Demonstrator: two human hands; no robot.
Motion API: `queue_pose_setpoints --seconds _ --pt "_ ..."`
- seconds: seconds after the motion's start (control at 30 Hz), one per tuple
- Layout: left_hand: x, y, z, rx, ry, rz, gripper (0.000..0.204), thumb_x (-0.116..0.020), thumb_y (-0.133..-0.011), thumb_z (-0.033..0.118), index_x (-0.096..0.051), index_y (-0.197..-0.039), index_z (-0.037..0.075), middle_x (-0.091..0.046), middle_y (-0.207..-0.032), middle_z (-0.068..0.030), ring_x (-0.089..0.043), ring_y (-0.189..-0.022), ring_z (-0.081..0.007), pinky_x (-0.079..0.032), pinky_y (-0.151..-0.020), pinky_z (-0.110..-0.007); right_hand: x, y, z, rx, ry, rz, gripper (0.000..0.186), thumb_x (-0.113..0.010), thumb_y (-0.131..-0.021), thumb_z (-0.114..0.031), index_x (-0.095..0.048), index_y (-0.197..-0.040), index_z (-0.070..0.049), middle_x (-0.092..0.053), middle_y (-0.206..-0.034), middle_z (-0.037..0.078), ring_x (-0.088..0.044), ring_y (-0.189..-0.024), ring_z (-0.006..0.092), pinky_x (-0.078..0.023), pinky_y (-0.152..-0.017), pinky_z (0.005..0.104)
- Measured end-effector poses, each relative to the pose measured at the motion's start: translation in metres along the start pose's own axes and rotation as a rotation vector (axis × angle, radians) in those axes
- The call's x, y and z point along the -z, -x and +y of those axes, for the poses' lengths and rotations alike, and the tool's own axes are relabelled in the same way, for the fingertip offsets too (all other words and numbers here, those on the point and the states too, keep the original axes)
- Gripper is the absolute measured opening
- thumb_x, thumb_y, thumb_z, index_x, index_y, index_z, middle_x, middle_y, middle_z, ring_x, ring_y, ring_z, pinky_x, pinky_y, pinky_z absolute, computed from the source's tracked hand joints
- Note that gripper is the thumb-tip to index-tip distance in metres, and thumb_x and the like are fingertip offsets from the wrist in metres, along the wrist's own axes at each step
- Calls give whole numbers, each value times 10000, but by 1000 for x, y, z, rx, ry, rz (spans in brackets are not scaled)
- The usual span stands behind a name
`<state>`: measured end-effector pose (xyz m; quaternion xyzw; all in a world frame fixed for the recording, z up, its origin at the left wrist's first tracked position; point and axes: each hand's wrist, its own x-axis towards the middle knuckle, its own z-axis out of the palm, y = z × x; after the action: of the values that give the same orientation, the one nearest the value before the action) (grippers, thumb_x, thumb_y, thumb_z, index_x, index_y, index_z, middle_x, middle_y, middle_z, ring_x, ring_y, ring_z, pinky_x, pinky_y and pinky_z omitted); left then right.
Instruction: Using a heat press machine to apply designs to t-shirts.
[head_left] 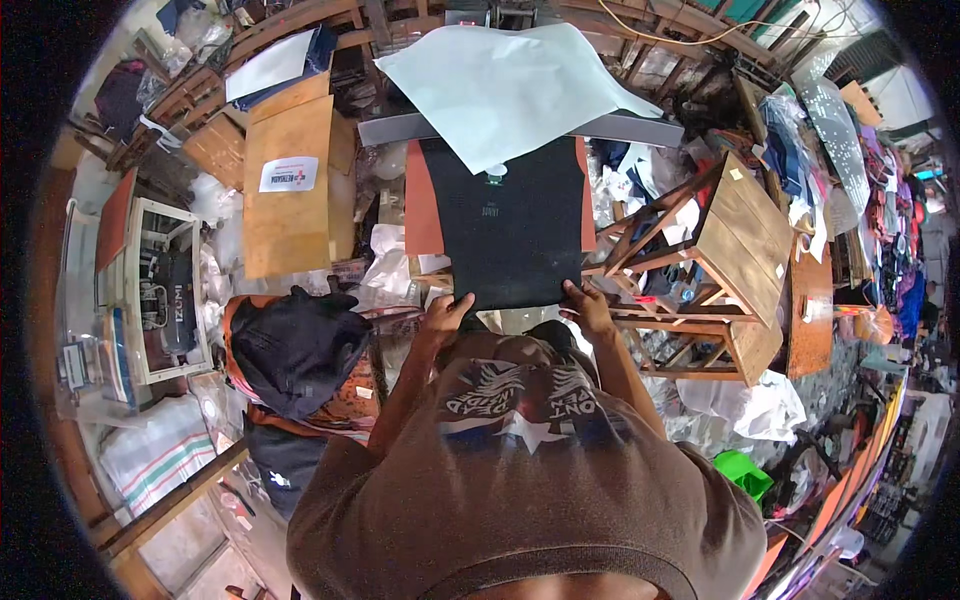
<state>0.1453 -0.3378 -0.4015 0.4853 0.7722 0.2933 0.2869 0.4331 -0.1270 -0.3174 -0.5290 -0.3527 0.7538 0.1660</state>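
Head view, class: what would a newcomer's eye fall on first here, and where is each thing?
At centre lies a black cloth on an orange board, with both hands at its near edge: left hand, right hand. A big white sheet drapes over its far end. A wooden stool lies tipped on the right, and a dark bundle sits on the left.

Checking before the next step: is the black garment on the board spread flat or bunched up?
Spread flat: the black garment lies smooth, left hand and right hand at its lower edge.
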Motion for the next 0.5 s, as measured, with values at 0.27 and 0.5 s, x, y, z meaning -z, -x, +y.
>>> queue_pose_setpoints --seconds 0.27,0.5 --pt "-39 33 -3 307 104 -52 490 -749 -959 511 -762 -988 22 -634 -745 -172 -627 -660 -307 -476 -629 -430 37 20 42 -17 67 -11 248 -763 -991 -376 -702 -1016 -137 -693 -895 -4 -652 -795 139 -550 -730 327" --pt "-71 104 50 277 265 15 556 -723 -991 483 -673 -788 -32 -459 -596 -40 -439 -605 -116 -383 -563 -389 102 54 88 -13 49 -50 297 -827 -945 -289 -643 -1101 -117 -704 -922 5 -704 -805 156 -575 -696 347"
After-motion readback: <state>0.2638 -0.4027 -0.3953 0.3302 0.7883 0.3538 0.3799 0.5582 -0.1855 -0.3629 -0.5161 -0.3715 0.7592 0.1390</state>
